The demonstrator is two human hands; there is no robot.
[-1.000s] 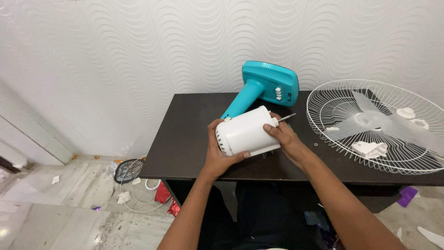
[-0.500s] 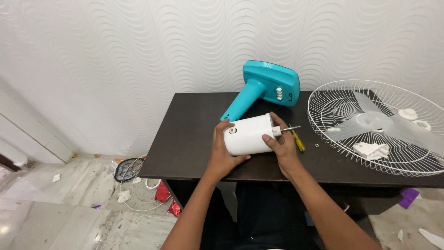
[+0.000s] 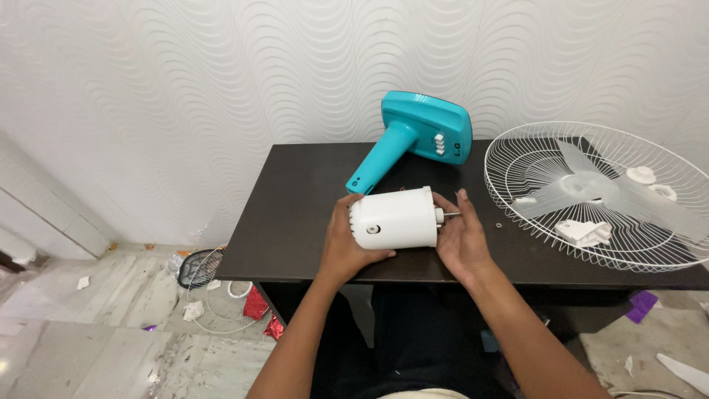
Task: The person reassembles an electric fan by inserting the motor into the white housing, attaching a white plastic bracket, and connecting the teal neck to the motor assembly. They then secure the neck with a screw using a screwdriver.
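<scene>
A white cylindrical fan motor housing (image 3: pixel 395 219) lies on its side on the dark table (image 3: pixel 295 199), its metal shaft (image 3: pixel 447 215) pointing right. My left hand (image 3: pixel 342 247) grips the housing's left end. At the right end my right hand (image 3: pixel 461 236) cups the housing, fingers around the shaft. Just behind lies the teal fan stand and base (image 3: pixel 413 140), tipped on its side, its neck pointing toward the housing.
A white wire fan guard (image 3: pixel 591 192) lies at the table's right, holding translucent blades (image 3: pixel 583 191) and small white plastic parts (image 3: pixel 583 232). A tiny ring (image 3: pixel 499 224) lies beside the guard. On the floor at left are another wire guard (image 3: pixel 203 277) and scraps.
I have turned the housing in both hands so its side hole faces me and it lies level. The yellow screwdriver seen half a second ago is now hidden behind my right hand.
</scene>
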